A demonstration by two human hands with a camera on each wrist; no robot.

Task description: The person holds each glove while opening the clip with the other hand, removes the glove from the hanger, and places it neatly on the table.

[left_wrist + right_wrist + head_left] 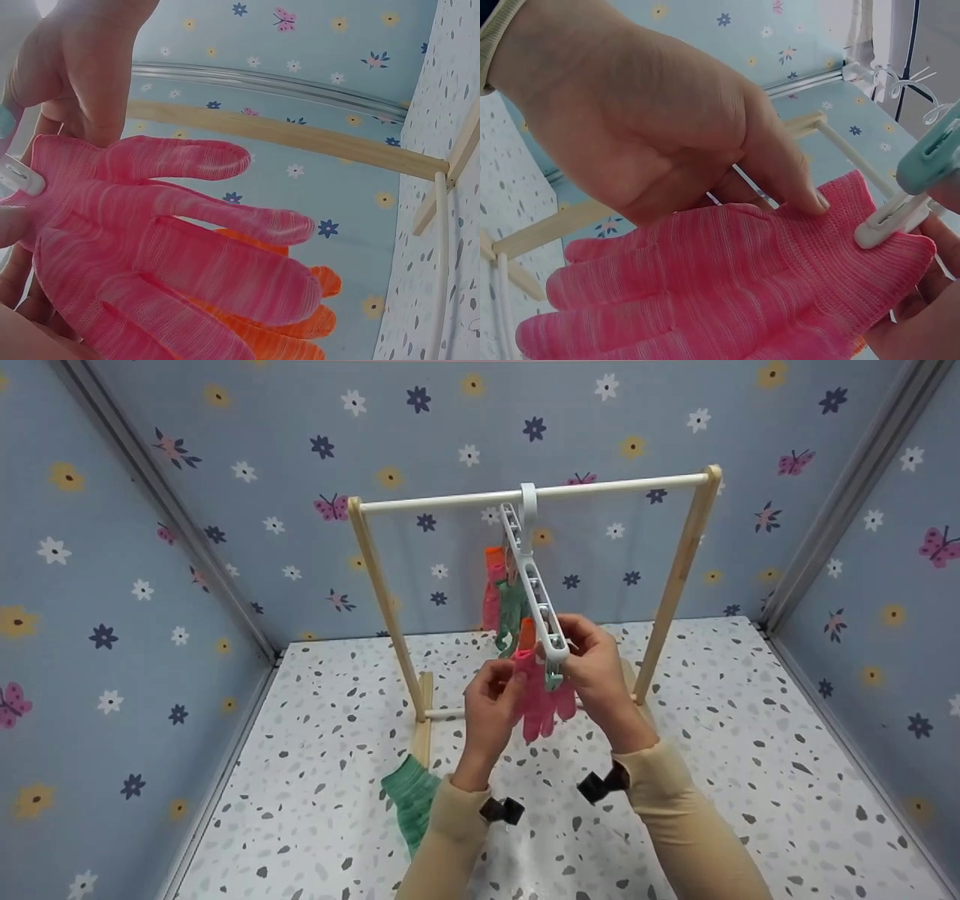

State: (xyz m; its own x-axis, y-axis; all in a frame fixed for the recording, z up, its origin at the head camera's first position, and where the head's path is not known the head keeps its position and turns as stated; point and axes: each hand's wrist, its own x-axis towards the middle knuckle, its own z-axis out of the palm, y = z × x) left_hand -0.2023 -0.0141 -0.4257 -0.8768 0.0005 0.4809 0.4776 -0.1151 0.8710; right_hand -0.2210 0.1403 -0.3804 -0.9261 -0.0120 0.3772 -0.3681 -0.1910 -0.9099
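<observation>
Floral wall [495, 405], 2 hands [491, 701] [598, 671] on glove [538, 705]

The pink glove [705, 274] is matt knit, the hanger [526, 561] apparently smooth plastic.

This looks like a small booth inside a lab or studio (which of the two, I cannot tell): flower-printed walls [510, 429] meet at metal trims [169, 510] round a speckled base [750, 780] bearing a rack [442, 500] and hanger [526, 561], and black cameras [513, 811] sit at both wrists.
</observation>
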